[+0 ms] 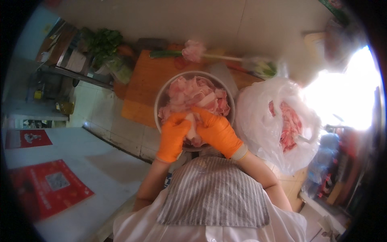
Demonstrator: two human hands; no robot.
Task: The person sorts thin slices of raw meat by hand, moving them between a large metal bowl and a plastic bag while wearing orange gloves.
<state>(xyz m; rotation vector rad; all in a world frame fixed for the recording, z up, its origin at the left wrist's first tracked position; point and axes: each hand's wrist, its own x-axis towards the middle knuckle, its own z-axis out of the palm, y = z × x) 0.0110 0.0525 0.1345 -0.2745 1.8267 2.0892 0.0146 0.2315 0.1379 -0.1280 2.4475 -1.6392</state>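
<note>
Both hands wear orange gloves and meet over the near side of a round metal bowl heaped with thin slices of raw meat. Between them is a pale slice of meat, pinched by my left hand on one side and by my right hand on the other. To the right of the bowl stands a white plastic bag, its mouth open on more red and white sliced meat.
Behind the bowl lies a wooden cutting board with a green onion and a pink bundle at its far edge. Leafy greens sit at the back left. Wrapped plastic bottles stand at the right.
</note>
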